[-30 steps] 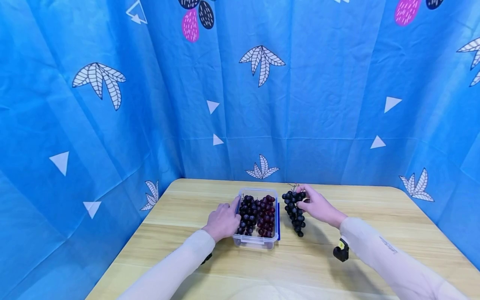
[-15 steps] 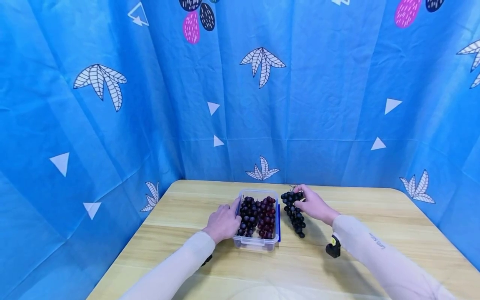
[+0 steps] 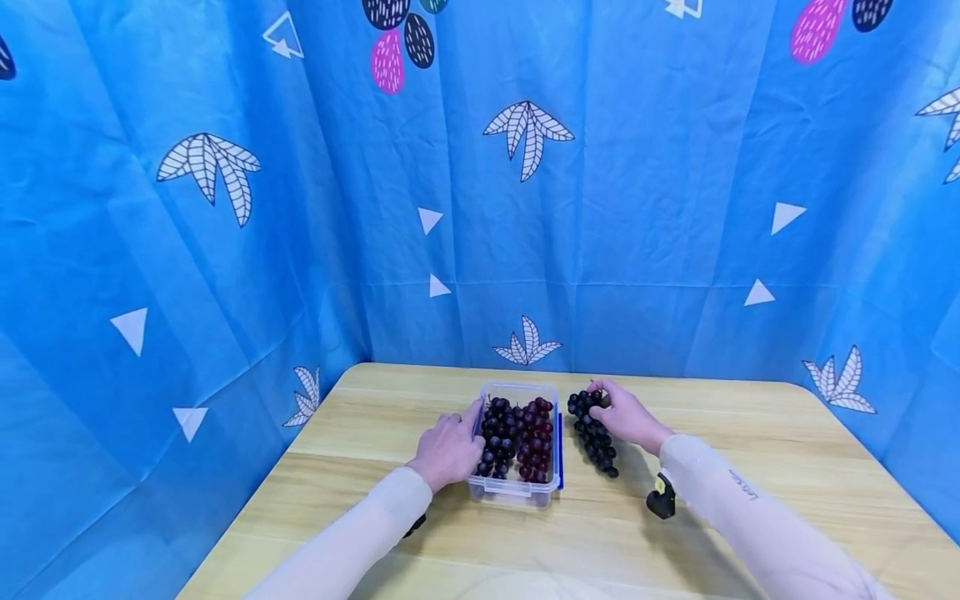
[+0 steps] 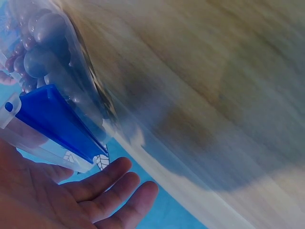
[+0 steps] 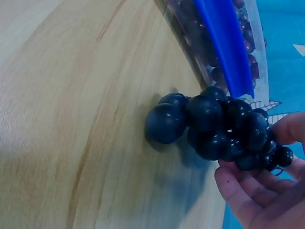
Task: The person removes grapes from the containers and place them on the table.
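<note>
In the head view a clear plastic container (image 3: 517, 496) with blue-edged side flaps stands mid-table. Inside it lie a dark purple bunch of grapes (image 3: 497, 440) and a redder bunch of grapes (image 3: 536, 442), side by side. My left hand (image 3: 447, 450) rests at the container's left rim, index finger stretched along it; in the left wrist view the other fingers (image 4: 114, 191) extend loosely below a blue-edged flap (image 4: 59, 121). To the container's right, my right hand (image 3: 630, 417) grips a black bunch of grapes (image 3: 595, 433) near its stem end, its tip slanting down close over the table.
The light wooden table (image 3: 525, 550) runs back to a blue patterned curtain (image 3: 637, 208), which also encloses both sides. A raised blue-edged flap (image 5: 226, 47) of the container stands near the held bunch in the right wrist view.
My right hand has shifted slightly left and lower with the black bunch of grapes. The left hand stays at the container's rim. The head view has tilted up a little.
</note>
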### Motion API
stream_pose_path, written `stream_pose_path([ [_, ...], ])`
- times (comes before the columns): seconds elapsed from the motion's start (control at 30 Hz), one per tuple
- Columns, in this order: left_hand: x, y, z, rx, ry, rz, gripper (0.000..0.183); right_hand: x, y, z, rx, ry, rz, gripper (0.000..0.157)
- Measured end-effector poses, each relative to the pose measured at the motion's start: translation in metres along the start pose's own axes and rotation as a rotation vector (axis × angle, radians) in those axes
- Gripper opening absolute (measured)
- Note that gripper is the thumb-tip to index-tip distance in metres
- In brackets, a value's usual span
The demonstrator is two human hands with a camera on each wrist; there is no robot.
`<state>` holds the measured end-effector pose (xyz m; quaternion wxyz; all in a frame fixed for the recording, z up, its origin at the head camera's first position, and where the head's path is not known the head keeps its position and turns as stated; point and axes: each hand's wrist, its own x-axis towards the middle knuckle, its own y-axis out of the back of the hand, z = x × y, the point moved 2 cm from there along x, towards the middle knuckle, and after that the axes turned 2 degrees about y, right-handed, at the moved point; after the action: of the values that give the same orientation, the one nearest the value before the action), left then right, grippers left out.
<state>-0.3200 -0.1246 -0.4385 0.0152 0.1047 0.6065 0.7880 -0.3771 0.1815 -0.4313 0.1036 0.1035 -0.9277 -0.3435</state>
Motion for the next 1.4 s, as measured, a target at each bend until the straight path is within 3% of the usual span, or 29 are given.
stream_pose_path([
  [0.33, 0.002, -0.001, 0.0, 0.007, -0.007, 0.0, 0.064, 0.001, -0.002, 0.01, -0.059, 0.007, 0.017, 0.034],
  [0.67, 0.001, 0.0, 0.0, -0.005, -0.002, 0.001, 0.063, 0.001, -0.003, 0.012, -0.109, -0.002, 0.028, 0.041],
  [0.8, 0.0, 0.0, 0.0, 0.0, 0.001, -0.006, 0.063, -0.003, -0.004, 0.01, -0.118, -0.047, 0.0, 0.052],
  [1.03, 0.001, -0.001, -0.001, 0.007, 0.007, -0.009, 0.064, -0.01, -0.008, 0.005, -0.092, -0.118, -0.093, 0.093],
  [1.23, 0.001, -0.001, -0.001, 0.001, 0.012, -0.015, 0.064, -0.012, -0.014, 0.0, -0.009, -0.185, -0.134, 0.096],
  [1.4, 0.001, -0.001, 0.0, -0.006, 0.013, -0.011, 0.064, -0.012, -0.017, -0.001, -0.017, -0.192, -0.125, 0.091],
])
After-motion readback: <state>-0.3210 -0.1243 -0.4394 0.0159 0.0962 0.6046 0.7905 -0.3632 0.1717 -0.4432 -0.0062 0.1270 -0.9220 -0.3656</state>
